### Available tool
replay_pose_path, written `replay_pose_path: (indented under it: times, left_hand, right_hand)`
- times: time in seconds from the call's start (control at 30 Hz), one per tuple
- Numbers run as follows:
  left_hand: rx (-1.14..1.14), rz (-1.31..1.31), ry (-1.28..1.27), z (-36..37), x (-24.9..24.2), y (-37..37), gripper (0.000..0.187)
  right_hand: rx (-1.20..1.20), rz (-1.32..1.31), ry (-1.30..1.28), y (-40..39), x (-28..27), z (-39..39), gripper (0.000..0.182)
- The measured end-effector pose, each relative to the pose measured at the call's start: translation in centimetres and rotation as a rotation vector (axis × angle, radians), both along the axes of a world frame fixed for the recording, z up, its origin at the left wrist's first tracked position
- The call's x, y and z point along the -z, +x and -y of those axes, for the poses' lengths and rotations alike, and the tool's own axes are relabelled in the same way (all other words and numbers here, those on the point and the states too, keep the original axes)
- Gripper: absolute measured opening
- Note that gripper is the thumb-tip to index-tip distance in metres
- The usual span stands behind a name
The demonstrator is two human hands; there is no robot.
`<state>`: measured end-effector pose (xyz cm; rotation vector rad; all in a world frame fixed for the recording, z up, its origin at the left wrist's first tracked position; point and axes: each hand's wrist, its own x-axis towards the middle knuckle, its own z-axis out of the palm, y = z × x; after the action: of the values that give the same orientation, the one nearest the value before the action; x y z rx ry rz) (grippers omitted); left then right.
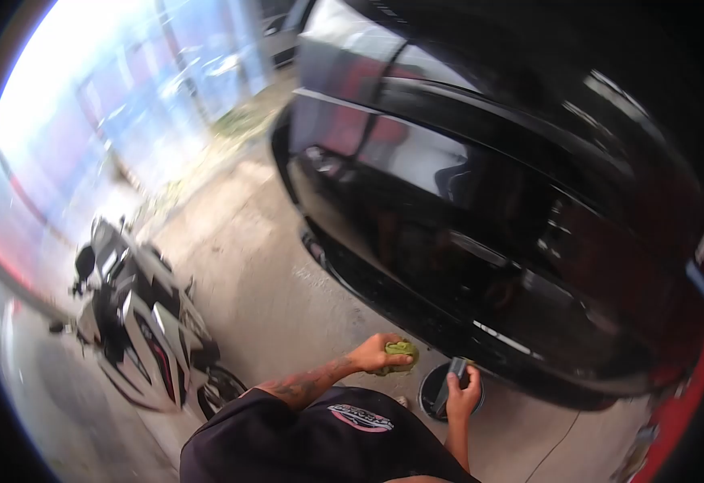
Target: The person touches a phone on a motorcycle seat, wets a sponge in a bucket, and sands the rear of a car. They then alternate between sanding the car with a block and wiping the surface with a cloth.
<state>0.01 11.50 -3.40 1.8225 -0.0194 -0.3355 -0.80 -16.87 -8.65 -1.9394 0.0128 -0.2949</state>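
Observation:
My left hand (373, 352) is closed around a crumpled yellow-green cloth (401, 352), held out over the floor near the car's lower edge. In my right hand (464, 392) is a small dark grey block (457, 368), pinched between thumb and fingers; its exact kind is too small to make out. Below that hand stands a dark round bucket (427, 400), partly hidden by the hand and block. Close in front of both hands is the rear of a glossy black car (416, 233), with reflections across its panels and its bumper right by the block.
A white and black motorcycle (150, 330) is parked to my left on the concrete floor (247, 233). Behind it runs a translucent bluish sheet wall (167, 88). A thin cable (557, 441) lies on the floor at the lower right, near a red surface (686, 402).

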Motion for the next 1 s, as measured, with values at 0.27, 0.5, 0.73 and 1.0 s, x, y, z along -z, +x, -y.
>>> replay_pose_path:
  times: [0.27,0.5,0.73,1.0]
  left_hand:
    - [-0.431,-0.122,-0.442,-14.4,3.5,-12.3,0.052]
    - [-0.571,-0.023,-0.446,-27.8,4.9,-17.0,0.037]
    - [-0.884,0.140,-0.477,-35.6,4.1,-20.3,0.052]
    - [-0.883,0.074,-0.533,-45.6,4.3,-16.7,0.051]
  right_hand:
    - [-0.717,-0.126,0.127,-0.5,-3.6,-21.8,0.039]
    - [-0.946,-0.150,0.124,-3.7,-3.6,-39.3,0.037]
    - [-1.215,-0.188,-0.006,-3.9,-4.6,-50.5,0.036]
    - [-1.440,-0.352,-0.060,1.9,-4.8,-60.4,0.044]
